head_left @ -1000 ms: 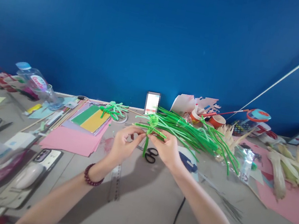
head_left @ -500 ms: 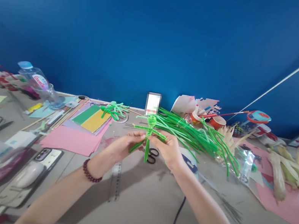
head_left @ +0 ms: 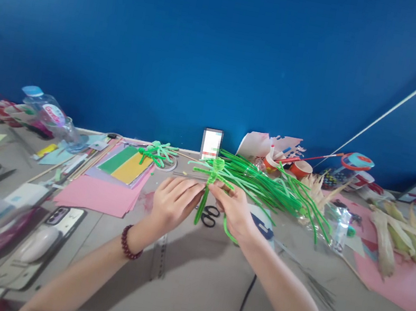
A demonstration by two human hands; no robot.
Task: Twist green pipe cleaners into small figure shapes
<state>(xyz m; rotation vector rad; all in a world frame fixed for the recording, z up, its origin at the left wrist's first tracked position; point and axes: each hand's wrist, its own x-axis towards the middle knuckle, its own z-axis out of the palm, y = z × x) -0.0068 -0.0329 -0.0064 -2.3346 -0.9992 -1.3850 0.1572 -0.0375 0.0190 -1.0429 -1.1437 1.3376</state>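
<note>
Since the earlier frame, our left hand [head_left: 176, 201] has turned knuckles-up, and a green strand [head_left: 227, 230] now bows out more below our right hand [head_left: 230, 202]. Fuzzy green figure [head_left: 212, 176]: held up between both hands, above the tabletop [head_left: 204, 289]. Left fingertips are narrowed on its middle; right thumb and fingers pinch it from the other side. Scissors [head_left: 214, 218] lie below, between the hands. Outward, we note green stems [head_left: 268, 181] beyond the right hand and pink paper [head_left: 96, 196] left of the left.
</note>
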